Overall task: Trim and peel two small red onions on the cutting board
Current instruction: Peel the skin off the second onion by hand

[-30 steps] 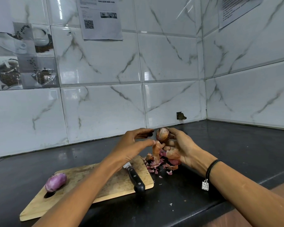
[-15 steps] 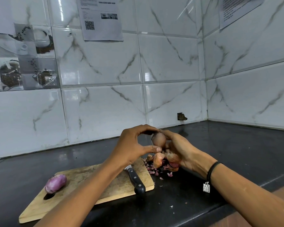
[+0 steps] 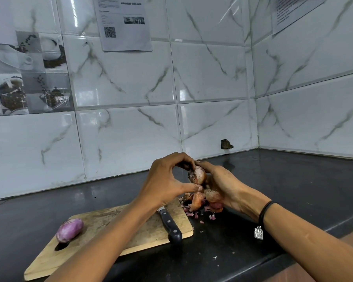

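A: Change since a second ago: the left hand (image 3: 167, 180) has closed in. It was spread beside the second onion (image 3: 197, 176); now thumb and forefinger pinch at the bulb's top and underside. A strip of loose skin (image 3: 197, 200) hangs below, lower than before.

B: Right hand (image 3: 222, 186)?

A: Cupped around the bulb from behind, gripping it above the counter (image 3: 293, 190), just past the board's far right corner.

B: Meaning for the task?

A: Judged: dry skin partly off, peeling unfinished. The peeled onion (image 3: 69, 230) lies purple and bare at the left end of the cutting board (image 3: 130, 231).

B: Containers?

A: None in view. Scraps (image 3: 200, 212) sit in a loose heap on the counter. The knife (image 3: 169, 225) rests across the board's right end, untouched.
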A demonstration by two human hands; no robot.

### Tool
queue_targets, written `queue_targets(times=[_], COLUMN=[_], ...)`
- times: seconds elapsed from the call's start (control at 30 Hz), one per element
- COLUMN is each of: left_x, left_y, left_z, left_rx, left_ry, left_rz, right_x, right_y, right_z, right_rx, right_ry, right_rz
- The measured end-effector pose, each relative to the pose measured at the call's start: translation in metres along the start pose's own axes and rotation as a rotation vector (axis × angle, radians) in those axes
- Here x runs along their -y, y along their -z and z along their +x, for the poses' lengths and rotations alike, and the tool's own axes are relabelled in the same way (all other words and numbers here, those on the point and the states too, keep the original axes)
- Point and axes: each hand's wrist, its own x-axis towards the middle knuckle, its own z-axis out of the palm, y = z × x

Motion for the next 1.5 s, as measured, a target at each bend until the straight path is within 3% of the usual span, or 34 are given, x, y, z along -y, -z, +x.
queue_targets(times=[0.17,0.7,0.93,1.5], left_x=[-0.002,-0.003,-0.003,-0.001], left_y=[-0.004,0.0,0.001,0.004], left_z=[-0.001,0.001,0.005,0.005], left_rx=[-0.047,-0.027,-0.099,-0.047], left_ry=[-0.015,0.046,0.068,0.057], left_rz=[0.026,-0.089,-0.186,-0.161], right_x=[0.003,0.003,0.003,0.001], right_y=[-0.002,0.0,0.007,0.014], right_z=[0.0,-0.001,0.004,0.011], right_rx=[-0.023,0.032,0.146,0.038], right_ry=[-0.007,-0.015,0.008,-0.043], right_rz=[0.125,0.19,0.086,0.39])
